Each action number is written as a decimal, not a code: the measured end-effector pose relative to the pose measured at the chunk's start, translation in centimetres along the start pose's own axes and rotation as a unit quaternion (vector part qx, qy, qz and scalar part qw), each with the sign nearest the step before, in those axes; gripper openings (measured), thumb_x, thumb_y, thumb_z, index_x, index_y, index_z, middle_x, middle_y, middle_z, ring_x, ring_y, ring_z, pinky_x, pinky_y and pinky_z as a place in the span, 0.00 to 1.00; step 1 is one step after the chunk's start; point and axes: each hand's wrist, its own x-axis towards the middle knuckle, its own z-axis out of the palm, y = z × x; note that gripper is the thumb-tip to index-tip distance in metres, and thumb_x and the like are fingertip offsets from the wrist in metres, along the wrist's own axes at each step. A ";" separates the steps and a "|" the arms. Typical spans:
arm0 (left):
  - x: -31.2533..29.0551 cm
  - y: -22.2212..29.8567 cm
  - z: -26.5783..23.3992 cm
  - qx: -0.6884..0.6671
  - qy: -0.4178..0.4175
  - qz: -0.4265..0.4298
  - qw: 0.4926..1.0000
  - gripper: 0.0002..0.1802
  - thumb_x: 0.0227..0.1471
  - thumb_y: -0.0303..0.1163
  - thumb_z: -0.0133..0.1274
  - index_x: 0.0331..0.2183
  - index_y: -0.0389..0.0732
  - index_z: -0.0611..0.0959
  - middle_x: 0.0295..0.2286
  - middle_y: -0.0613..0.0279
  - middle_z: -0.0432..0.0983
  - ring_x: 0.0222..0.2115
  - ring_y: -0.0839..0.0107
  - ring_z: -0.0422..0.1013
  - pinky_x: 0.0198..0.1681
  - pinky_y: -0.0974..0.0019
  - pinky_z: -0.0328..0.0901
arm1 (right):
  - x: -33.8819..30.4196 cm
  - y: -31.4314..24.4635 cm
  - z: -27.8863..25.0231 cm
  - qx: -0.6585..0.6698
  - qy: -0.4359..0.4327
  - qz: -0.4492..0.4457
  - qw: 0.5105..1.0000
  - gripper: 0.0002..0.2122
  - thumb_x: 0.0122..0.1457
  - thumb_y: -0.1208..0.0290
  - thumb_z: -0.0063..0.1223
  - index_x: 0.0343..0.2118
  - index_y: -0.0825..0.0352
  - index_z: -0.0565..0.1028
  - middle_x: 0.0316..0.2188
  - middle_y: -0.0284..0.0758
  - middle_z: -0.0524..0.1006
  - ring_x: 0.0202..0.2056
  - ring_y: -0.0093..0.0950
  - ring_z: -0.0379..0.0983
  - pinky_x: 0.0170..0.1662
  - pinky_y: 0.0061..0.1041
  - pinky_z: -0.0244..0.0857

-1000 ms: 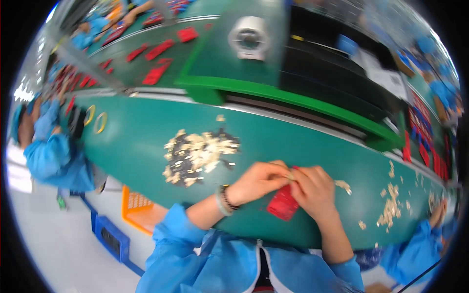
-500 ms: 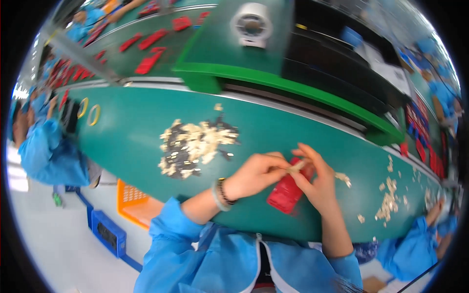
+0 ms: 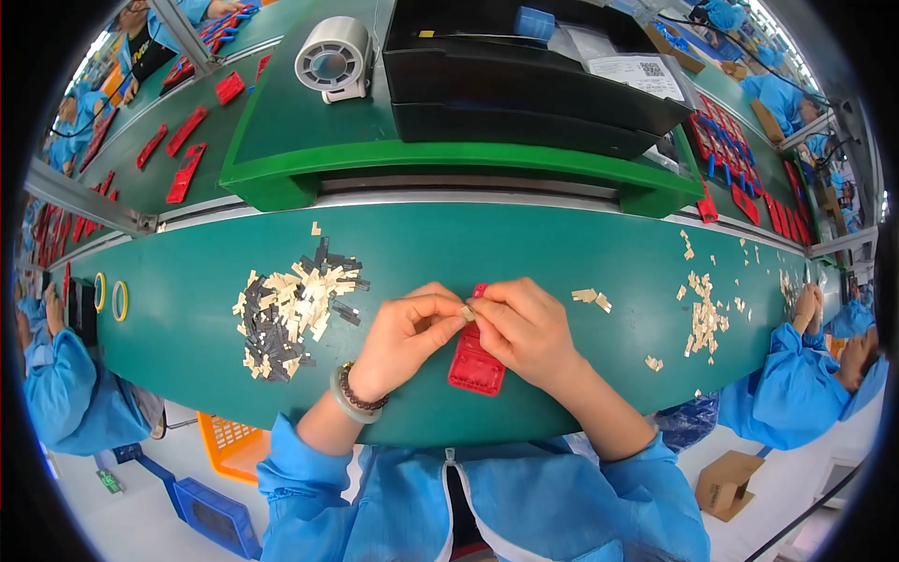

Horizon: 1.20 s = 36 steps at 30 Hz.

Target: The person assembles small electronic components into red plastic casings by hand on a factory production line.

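My left hand (image 3: pixel 412 339) and my right hand (image 3: pixel 526 332) meet over the bench, each pinching a small beige piece (image 3: pixel 467 313) between thumb and fingertips. The fingers hide most of that piece. Just beneath them, a red plastic housing (image 3: pixel 476 367) lies on the green bench top (image 3: pixel 403 417), its upper part covered by my hands. Left of my left hand spreads a pile of small black and beige pieces (image 3: pixel 298 302). A few beige pieces (image 3: pixel 591 298) lie to the right of my right hand.
Beyond the bench stands a green-edged shelf (image 3: pixel 449 159) with a white fan (image 3: pixel 333 58) and a black bin (image 3: pixel 524 94). Beige scraps (image 3: pixel 704 314) are scattered at right. Yellow tape rings (image 3: pixel 120 301) lie far left; an orange crate (image 3: pixel 230 448) is below. Co-workers sit on both sides.
The view has swung, so the bench now appears level and sharper. Both hands stay together, pinching the small beige piece above the red housing.
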 end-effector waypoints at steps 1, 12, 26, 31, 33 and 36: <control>0.0 0.2 0.3 0.000 -0.001 -0.001 1.000 0.06 0.52 0.23 0.55 0.34 0.31 0.82 0.34 0.61 0.75 0.33 0.73 0.70 0.38 0.73 0.65 | -0.1 -0.1 -0.1 0.000 0.001 0.001 1.000 0.08 0.46 0.82 0.59 0.31 0.67 0.78 0.31 0.35 0.74 0.27 0.27 0.71 0.27 0.23 0.67; 0.0 -0.6 1.2 0.395 -0.059 0.383 0.833 0.12 0.39 0.25 0.58 0.33 0.36 0.82 0.34 0.60 0.77 0.34 0.63 0.73 0.38 0.63 0.68 | -2.7 3.6 -5.2 0.022 -0.001 0.295 0.955 0.10 0.46 0.82 0.60 0.32 0.63 0.75 0.33 0.34 0.72 0.31 0.22 0.71 0.30 0.21 0.66; 0.1 -0.6 1.7 0.511 0.005 0.518 0.686 0.14 0.35 0.29 0.57 0.30 0.36 0.80 0.30 0.56 0.78 0.26 0.65 0.70 0.28 0.63 0.65 | -0.2 -0.3 -3.0 0.148 -0.131 0.087 0.977 0.11 0.42 0.76 0.65 0.25 0.64 0.71 0.27 0.31 0.73 0.30 0.30 0.72 0.32 0.27 0.66; 0.1 -1.0 2.1 0.516 -0.006 0.524 0.677 0.12 0.34 0.27 0.57 0.28 0.35 0.79 0.28 0.56 0.76 0.26 0.65 0.70 0.29 0.64 0.66 | -1.1 -0.4 -3.4 0.130 -0.182 0.101 0.969 0.11 0.41 0.77 0.64 0.24 0.65 0.70 0.26 0.31 0.73 0.31 0.32 0.72 0.33 0.29 0.66; 0.1 -1.1 2.2 0.516 -0.015 0.522 0.679 0.09 0.34 0.25 0.57 0.26 0.35 0.79 0.27 0.56 0.75 0.26 0.66 0.70 0.30 0.65 0.67 | -1.0 -0.4 -3.8 0.145 -0.190 0.111 0.965 0.11 0.41 0.78 0.63 0.24 0.65 0.70 0.26 0.32 0.73 0.30 0.32 0.72 0.33 0.29 0.66; 0.0 -1.4 2.1 0.506 -0.026 0.519 0.688 0.14 0.35 0.29 0.56 0.30 0.35 0.78 0.30 0.55 0.77 0.28 0.63 0.71 0.29 0.62 0.66 | -2.3 0.0 -5.0 0.171 -0.218 0.124 0.953 0.10 0.41 0.79 0.62 0.24 0.65 0.70 0.26 0.32 0.73 0.30 0.33 0.72 0.33 0.29 0.66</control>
